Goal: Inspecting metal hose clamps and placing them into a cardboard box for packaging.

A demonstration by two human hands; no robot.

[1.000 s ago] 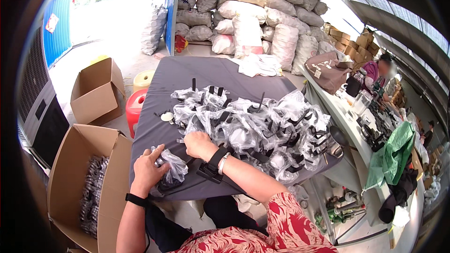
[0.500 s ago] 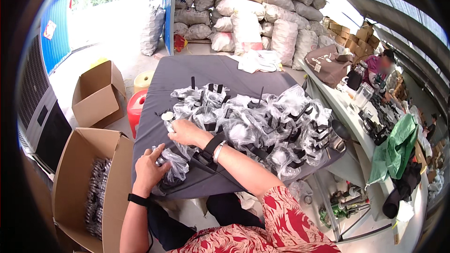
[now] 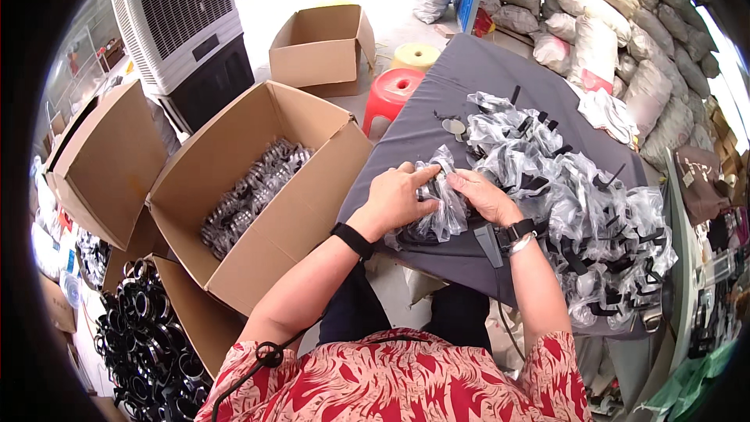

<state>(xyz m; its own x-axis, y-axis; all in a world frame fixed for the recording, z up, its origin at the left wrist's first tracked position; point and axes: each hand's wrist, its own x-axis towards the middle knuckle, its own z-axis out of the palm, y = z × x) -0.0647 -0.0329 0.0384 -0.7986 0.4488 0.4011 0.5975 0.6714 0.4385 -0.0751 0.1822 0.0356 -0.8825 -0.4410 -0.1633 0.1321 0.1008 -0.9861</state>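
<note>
At the left edge of the grey-covered table (image 3: 406, 141), a clear plastic bag (image 3: 447, 217) with dark parts inside stands between my hands. My left hand (image 3: 397, 199) closes on its left side, thumb and fingers pressed into the film. From the right, my right hand (image 3: 486, 198) pinches the bag's upper part. What exactly the bag contains is hard to make out. A heap of similar bagged black parts (image 3: 578, 211) spreads over the table to the right of my hands. Beyond the bag lies a small round pale disc (image 3: 453, 127).
Left of the table, an open cardboard box (image 3: 312, 195) holds rows of bagged parts. Black rings (image 3: 144, 336) fill another box at lower left. A red stool (image 3: 393, 94), an empty-looking box (image 3: 320, 51) and an air cooler (image 3: 183, 31) stand farther off; stacked sacks (image 3: 594, 23) line the back.
My view has turned left, bringing the boxes nearer the middle. My right hand has moved from the small disc back to the bag, where both hands now meet.
</note>
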